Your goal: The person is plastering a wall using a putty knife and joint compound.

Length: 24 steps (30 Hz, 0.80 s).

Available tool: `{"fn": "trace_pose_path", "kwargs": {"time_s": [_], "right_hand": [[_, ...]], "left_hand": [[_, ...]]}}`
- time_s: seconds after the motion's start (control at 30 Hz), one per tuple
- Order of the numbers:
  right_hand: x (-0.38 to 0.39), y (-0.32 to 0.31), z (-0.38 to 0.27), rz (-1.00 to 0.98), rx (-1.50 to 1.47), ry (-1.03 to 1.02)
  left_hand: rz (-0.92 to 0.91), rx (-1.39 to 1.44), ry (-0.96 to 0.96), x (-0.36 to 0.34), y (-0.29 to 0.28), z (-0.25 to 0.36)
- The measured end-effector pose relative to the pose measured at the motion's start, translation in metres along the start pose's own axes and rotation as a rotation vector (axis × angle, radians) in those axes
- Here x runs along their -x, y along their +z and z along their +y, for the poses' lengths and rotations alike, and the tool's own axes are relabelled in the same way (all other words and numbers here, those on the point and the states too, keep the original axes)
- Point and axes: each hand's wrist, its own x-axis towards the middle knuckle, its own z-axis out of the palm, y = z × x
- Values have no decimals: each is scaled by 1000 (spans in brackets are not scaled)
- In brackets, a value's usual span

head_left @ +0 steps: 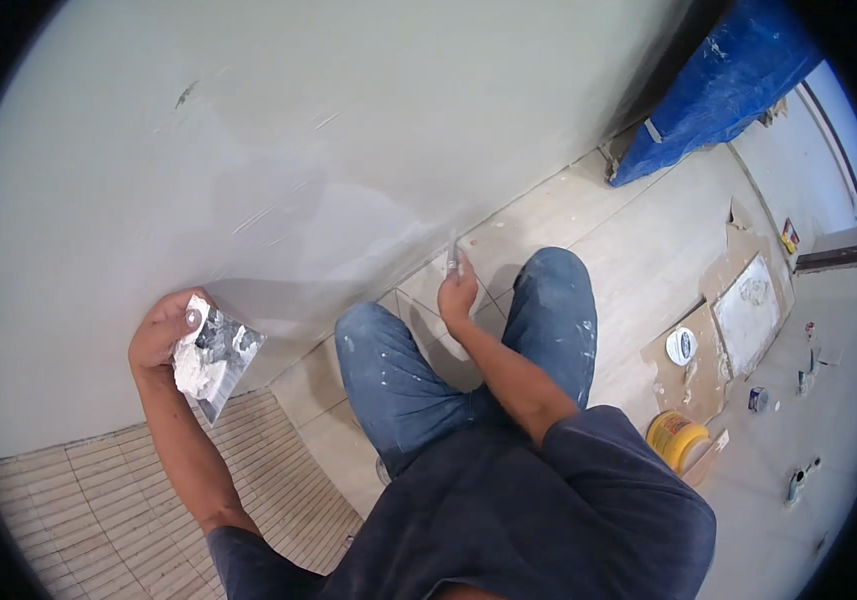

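Observation:
My left hand (160, 330) is closed around a wide putty knife (245, 368), held out beside the wall at the left. A thick lump of white putty (198, 372) covers part of its metal blade. Between my knees, my right hand (458, 290) grips a narrower putty knife (452, 256) by its lower end. Its tip points at the foot of the pale wall (348, 110), and I cannot tell if it touches. Smooth whitish patches and a few scratch marks show on the wall above.
Blue plastic sheeting (718, 90) wraps something tall at the far right. On the tiled floor (608, 235) to my right lie cardboard (693, 390), a white-smeared board (751, 310) and a round lid (681, 347), near a yellow tub (673, 440). Ribbed tiles (98, 500) cover the lower left.

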Motion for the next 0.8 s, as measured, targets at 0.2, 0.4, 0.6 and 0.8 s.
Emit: {"fn": "trace_pose_path", "kwargs": {"time_s": [0.2, 0.4, 0.6, 0.8], "right_hand": [[-28, -74, -67, -294, -904, 681], [-30, -147, -138, -587, -923, 155], [-9, -166, -172, -498, -517, -725], [-7, -165, -165, -682, -266, -969]], "left_hand": [[52, -4, 57, -5, 13, -14], [211, 483, 205, -73, 114, -109], [530, 939, 198, -120, 207, -160], [590, 1014, 187, -121, 232, -161]]}}
